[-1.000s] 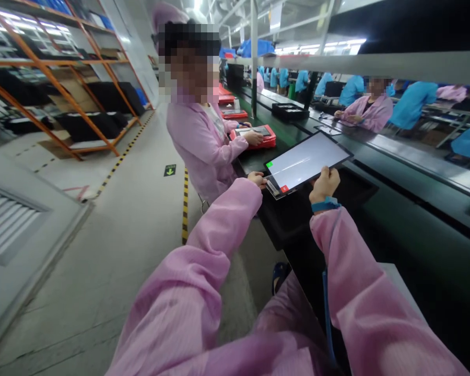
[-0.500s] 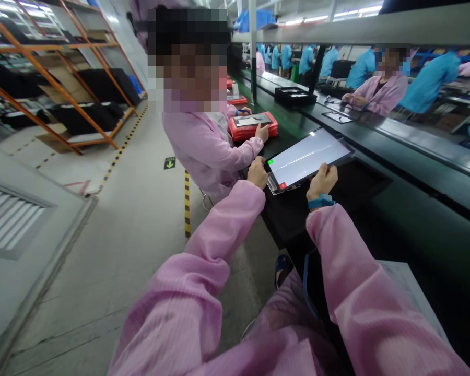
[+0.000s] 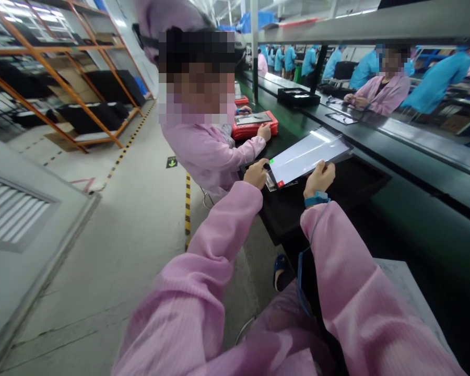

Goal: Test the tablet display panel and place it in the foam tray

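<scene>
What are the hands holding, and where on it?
A flat panel: left hand at its left end by the green tab, right hand on its near edge.

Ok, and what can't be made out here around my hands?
All in the head view:
Underside of the flat panel: turned away from the camera.
Print on the red mark: too small.
Whether your left hand pinches the panel or only touches it: too small.
Part of the pale sheet: behind your right sleeve.
</scene>
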{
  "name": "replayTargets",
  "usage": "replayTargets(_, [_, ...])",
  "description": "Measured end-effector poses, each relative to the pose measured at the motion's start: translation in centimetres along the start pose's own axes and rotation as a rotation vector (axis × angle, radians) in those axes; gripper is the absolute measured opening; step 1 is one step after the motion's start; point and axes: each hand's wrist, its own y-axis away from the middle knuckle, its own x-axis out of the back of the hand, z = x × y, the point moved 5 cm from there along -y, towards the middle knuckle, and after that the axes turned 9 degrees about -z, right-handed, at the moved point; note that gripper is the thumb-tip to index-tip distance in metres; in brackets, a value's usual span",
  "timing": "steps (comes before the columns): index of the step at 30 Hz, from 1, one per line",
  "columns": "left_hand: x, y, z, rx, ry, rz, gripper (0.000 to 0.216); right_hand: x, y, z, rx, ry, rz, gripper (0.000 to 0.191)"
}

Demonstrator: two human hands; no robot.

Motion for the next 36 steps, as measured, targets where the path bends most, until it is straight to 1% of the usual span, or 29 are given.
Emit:
replayTargets(5, [-0.3, -0.1, 0.0, 0.025, -0.032, -0.02, 0.039, 0.2, 0.6, -1.0, 0.026, 0.006, -0.018, 0.023])
replayTargets(9, [-0.6, -0.2, -0.2, 0.042, -0.045, -0.034, 0.038, 0.2, 0.8, -1.3, 0.022, 0.007, -0.024, 0.02])
replayTargets(16, [-0.7, -0.5, -0.5, 0.048, -0.035, -0.035, 0.037, 0.2, 1.0, -1.6, 0.026, -0.002, -0.02, 0.019])
replayTargets(29, [-0.5, -0.2, -0.2, 0.067, 0.027, -0.018, 0.036, 0.5, 1.0, -1.7, 0.019, -0.018, -0.008, 0.019])
replayTargets(36, [-0.4, -0.4, -0.2, 0.092, 0.094, 0.017, 0.023, 0.5, 0.9, -1.7, 0.015, -0.01, -0.009, 0.02])
